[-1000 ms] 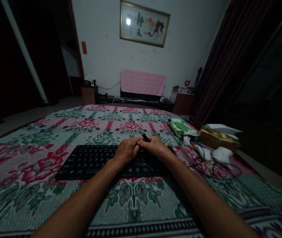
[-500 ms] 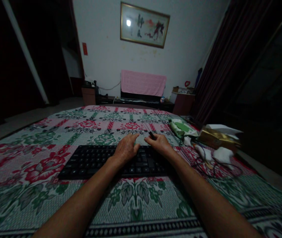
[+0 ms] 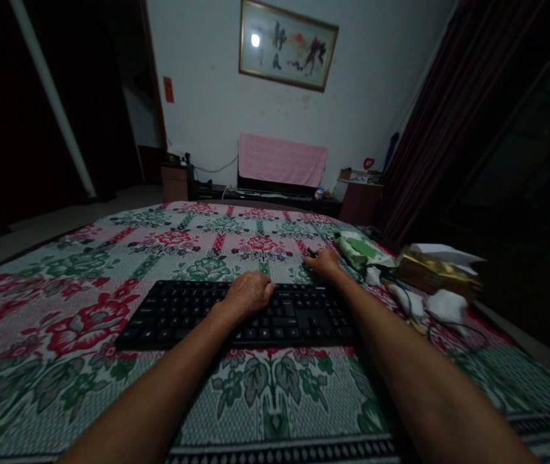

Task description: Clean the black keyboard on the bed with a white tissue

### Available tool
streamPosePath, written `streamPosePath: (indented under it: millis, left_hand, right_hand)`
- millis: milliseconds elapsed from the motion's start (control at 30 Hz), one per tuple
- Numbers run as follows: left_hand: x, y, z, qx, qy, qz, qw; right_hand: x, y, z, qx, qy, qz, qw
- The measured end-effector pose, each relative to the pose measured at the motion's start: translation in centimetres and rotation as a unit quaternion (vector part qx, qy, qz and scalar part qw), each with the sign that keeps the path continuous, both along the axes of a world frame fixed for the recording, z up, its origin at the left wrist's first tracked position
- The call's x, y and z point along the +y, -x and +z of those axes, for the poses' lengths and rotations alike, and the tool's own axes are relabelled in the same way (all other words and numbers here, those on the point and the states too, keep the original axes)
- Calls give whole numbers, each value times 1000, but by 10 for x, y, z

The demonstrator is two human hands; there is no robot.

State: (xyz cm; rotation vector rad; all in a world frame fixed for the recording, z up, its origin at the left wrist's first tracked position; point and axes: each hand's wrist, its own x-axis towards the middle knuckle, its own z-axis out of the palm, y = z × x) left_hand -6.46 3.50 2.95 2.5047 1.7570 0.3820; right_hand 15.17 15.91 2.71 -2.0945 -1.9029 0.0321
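A black keyboard [image 3: 183, 312] lies on a floral bedspread [image 3: 76, 277]. My left hand [image 3: 248, 293] rests on the keyboard's upper middle with its fingers curled; I cannot see anything in it. My right hand [image 3: 324, 263] reaches past the keyboard's far right corner, down on the bedspread, pinched on a small dark object [image 3: 311, 252] that sticks out beyond the fingers. What that object is I cannot make out in the dim light.
To the right lie a green and white packet [image 3: 362, 250], a gold box [image 3: 436, 272], crumpled white tissues [image 3: 444, 304] and a dark cable [image 3: 442, 332]. Beyond the bed stand a low cabinet with a pink cloth [image 3: 282, 160] and a framed picture [image 3: 287, 45].
My hands were together over the keyboard's middle. The right hand has moved away to the far right with the small dark object; the left hand has stayed on the keys.
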Motion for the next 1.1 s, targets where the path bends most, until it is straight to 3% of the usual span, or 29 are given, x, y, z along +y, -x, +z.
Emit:
streamPosePath:
  millis: [233,733,1100]
  left_hand:
    - [-2,0,-1,6,-17,-6,1000]
    - [1,0,-4,6,-22,-11,1000]
    - [1,0,-5,13,-27,-10,999]
  right_hand:
    - [25,2,-9,-3,-3,-13,1000]
    - [29,-1,-15,19,-10,-7,1000]
    - [23,-5,-1,104,-30,-26,994]
